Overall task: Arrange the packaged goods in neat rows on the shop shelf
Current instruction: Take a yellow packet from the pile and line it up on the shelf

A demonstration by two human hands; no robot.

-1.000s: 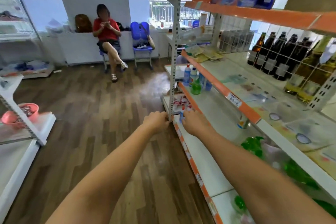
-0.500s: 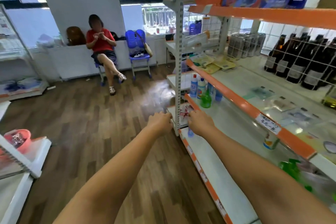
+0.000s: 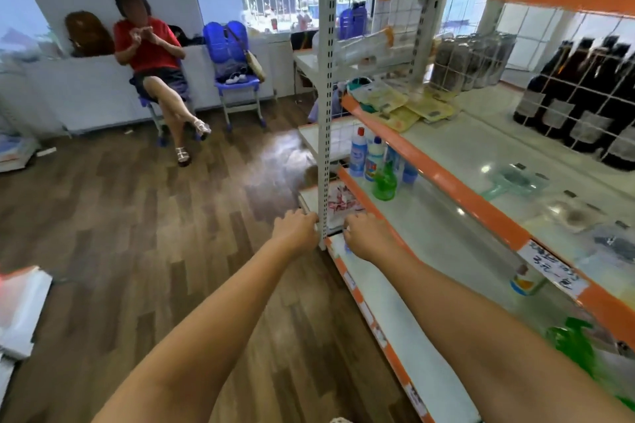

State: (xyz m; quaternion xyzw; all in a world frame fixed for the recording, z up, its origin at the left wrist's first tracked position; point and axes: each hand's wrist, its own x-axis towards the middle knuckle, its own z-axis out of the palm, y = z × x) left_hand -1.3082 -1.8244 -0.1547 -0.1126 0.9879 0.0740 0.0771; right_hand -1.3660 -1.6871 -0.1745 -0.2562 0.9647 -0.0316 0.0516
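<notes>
Packaged goods: red-and-white packets (image 3: pixel 338 203) lie on the low end shelf behind the upright post (image 3: pixel 325 96), just beyond both hands' knuckles.
Left hand: left hand (image 3: pixel 296 229) reaches to the post's foot, fingers curled, fingertips at the post; whether it grips anything, cannot tell.
Right hand: right hand (image 3: pixel 367 236) hangs over the bottom shelf (image 3: pixel 405 316) corner, fingers curled downward around a small bluish thing, mostly hidden.
Other stock: cleaner bottles (image 3: pixel 366 157) stand clustered on the middle shelf; yellow packets (image 3: pixel 409 106) lie above.
</notes>
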